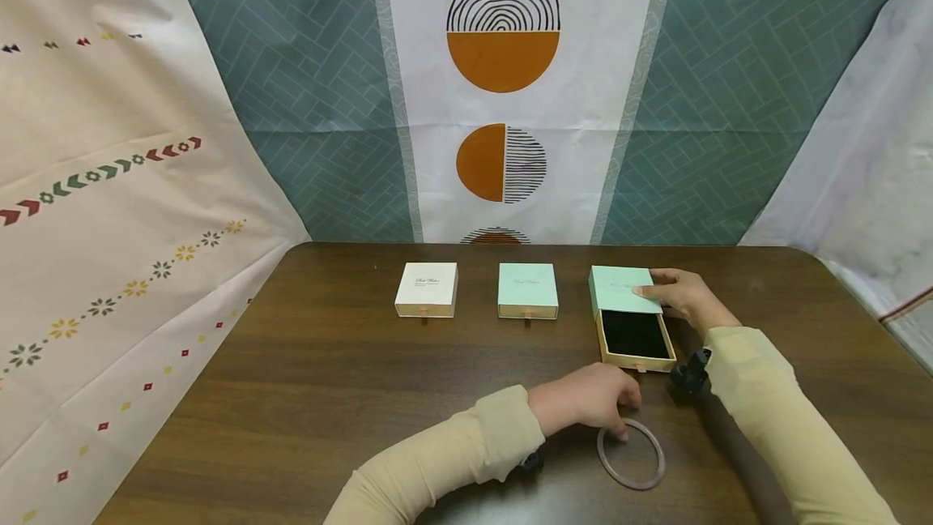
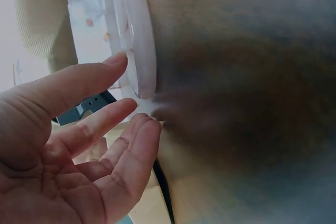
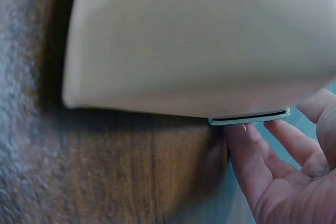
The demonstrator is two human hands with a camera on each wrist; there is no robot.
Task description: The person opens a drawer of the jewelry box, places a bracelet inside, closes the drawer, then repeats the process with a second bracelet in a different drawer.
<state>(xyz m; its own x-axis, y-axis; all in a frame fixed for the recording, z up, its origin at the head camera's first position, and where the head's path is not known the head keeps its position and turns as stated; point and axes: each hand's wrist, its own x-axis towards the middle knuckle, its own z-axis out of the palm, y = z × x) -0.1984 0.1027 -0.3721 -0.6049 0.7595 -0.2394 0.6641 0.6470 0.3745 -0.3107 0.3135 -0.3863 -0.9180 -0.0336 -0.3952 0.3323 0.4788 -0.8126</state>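
At the right of the table, a mint-green drawer box [image 1: 619, 288] has its tray pulled out toward the front, showing a black lining [image 1: 632, 335]. My right hand [image 1: 683, 296] grips the box's outer sleeve at its right side, thumb on top; the right wrist view shows the fingers [image 3: 244, 156] against its edge. In front of the tray, a pale lilac bangle [image 1: 659, 460] lies on the table. My left hand [image 1: 592, 397] is over the bangle's near-left rim. In the left wrist view its thumb [image 2: 84, 80] is beside the bangle [image 2: 144, 40], fingers loosely bent; contact is unclear.
A closed white box [image 1: 428, 283] and a closed mint-green box [image 1: 528, 285] stand in line to the left of the drawer box. All are on a brown wooden table [image 1: 306, 379]. Patterned cloths [image 1: 328, 87] hang behind and at the sides.
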